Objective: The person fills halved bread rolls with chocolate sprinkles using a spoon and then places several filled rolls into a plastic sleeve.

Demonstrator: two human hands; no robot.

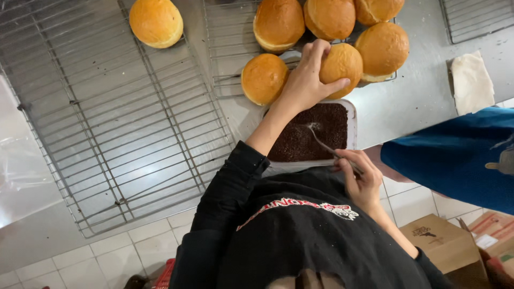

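My left hand (306,80) has its fingers wrapped around a golden bun (342,63) above the tabletop (412,107), just past a tub (350,115) of dark crumbs. My right hand (361,179) pinches a spoon (326,147) dipped into that tub.
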